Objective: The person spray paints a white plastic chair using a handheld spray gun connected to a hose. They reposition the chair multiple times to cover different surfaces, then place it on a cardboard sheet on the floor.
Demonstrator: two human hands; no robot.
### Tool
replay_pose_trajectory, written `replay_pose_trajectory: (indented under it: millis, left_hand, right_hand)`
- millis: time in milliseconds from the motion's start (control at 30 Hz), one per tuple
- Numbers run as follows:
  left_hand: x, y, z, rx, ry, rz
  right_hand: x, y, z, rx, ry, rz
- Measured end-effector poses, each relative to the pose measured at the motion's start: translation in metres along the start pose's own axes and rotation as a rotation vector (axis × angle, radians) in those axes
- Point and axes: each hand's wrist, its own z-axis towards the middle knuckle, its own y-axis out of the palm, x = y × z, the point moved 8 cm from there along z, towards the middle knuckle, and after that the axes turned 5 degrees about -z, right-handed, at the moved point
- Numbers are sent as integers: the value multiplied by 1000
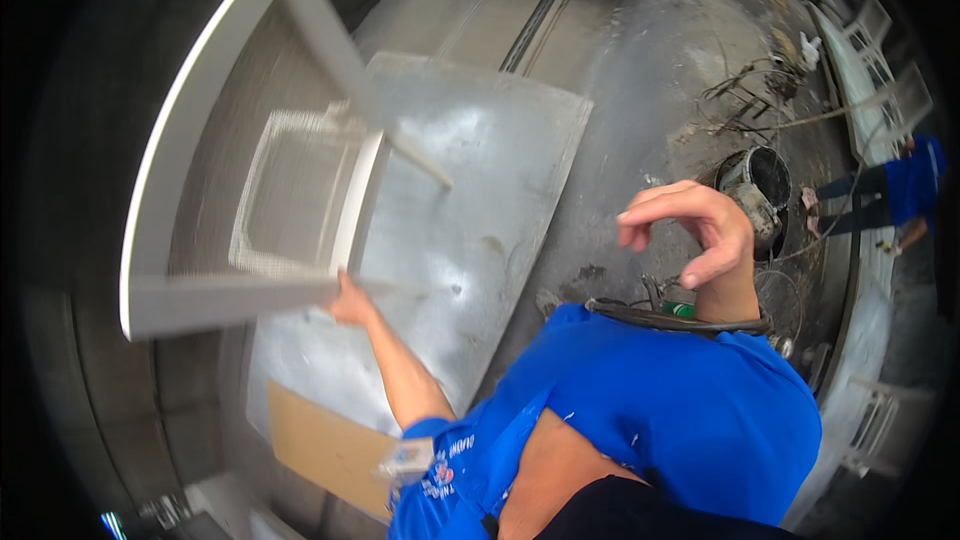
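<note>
Frame (230, 306) gripped at left part of metal sheet (480, 240)

The pale frame tilts at the left side of the metal sheet, its outer rim reaching beyond that edge and two slim legs showing against the sheet's surface. Parts of it are blurred, and whether any leg touches the metal cannot be told. The left hand (350, 302), over the left part of the sheet, is closed around the frame near a corner where a lower bar meets a crosspiece; its fingertips are hard to make out. The right hand (705, 228), past the sheet's right edge, is raised and empty, with fingers loosely curled, thumb apart from them and wrist bent. A dark hose (660, 319) crosses by that forearm, right of the sheet, with a small green item (680, 310) just beside it. The wearer's blue shirt (650, 400) fills the space to the sheet's lower right.

A brown board (325, 445) lies along the sheet's near edge. To the right of the sheet stands a dark bucket (772, 175), with tangled cables (765, 85) beyond it. Farther right of the sheet is another person (912, 185) in a blue top. Past the sheet's far edge runs a floor rail (533, 25).
</note>
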Motion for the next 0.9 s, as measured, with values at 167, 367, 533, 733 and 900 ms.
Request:
replay_pose_trajectory:
  millis: [167,367,533,733,900]
  left_hand:
    - [26,61,-15,-35,-19,-15]
    - [45,67,-52,-66,-103,-79]
    - [35,69,-77,-74,-77,-37]
    - [29,78,-85,-223,-23,-104]
    - [46,44,-70,-323,18,62]
  right_hand:
    - [2,-9,-18,106,22,14]
    - [-10,-9,-25,106,-47,-18]
    - [0,-20,-34,210,-16,-13]
    - [15,-13,-12,105,-56,-1]
    - [33,10,44,-123,-22,102]
